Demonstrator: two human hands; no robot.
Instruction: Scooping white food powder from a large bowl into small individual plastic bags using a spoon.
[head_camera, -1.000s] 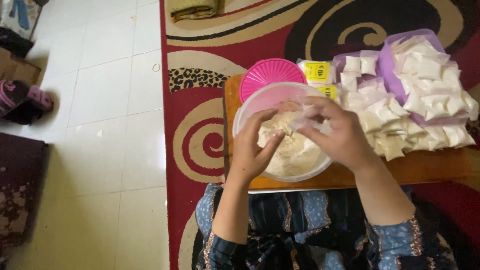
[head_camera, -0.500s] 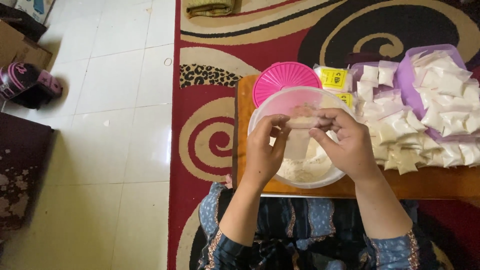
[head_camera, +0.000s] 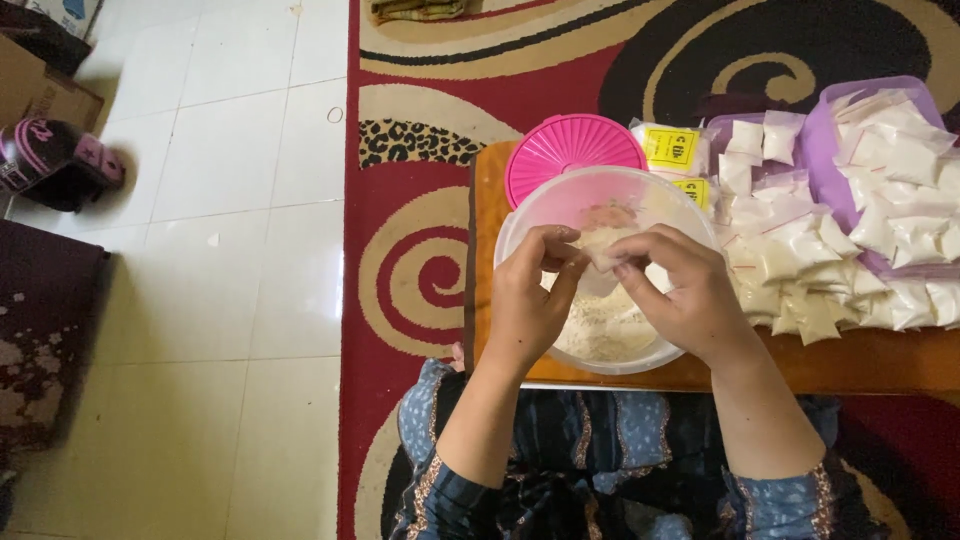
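- The left hand (head_camera: 525, 300) and the right hand (head_camera: 680, 295) meet over a clear bowl (head_camera: 520, 215) that stands on a low wooden worktop (head_camera: 880, 360).
- Between them they pinch a small clear bag (head_camera: 605, 243) with pale powder in it; each hand's grip is closed on the bag, the left fingertips at its left edge, the right fingertips at its right and lower edge.
- The bag hangs just above the powder (head_camera: 600, 335) heaped in the bowl, near the bowl's far side, touching both hands.
- My guess is the bag is light, soft and limp, its film thin and a bit slippery; squeezed in the middle it would likely spill or burst, so the top edges are the place to hold it.
- The powder looks loose and dusty, likely to cling to fingers.
- A pink lid (head_camera: 570, 150) lies just behind the bowl, partly under its rim.
- To the right sits a pile of filled bags (head_camera: 800, 270), some in a purple tray (head_camera: 815, 140), close beside the bowl.
- Yellow-labelled packets (head_camera: 672, 150) lie between lid and pile.
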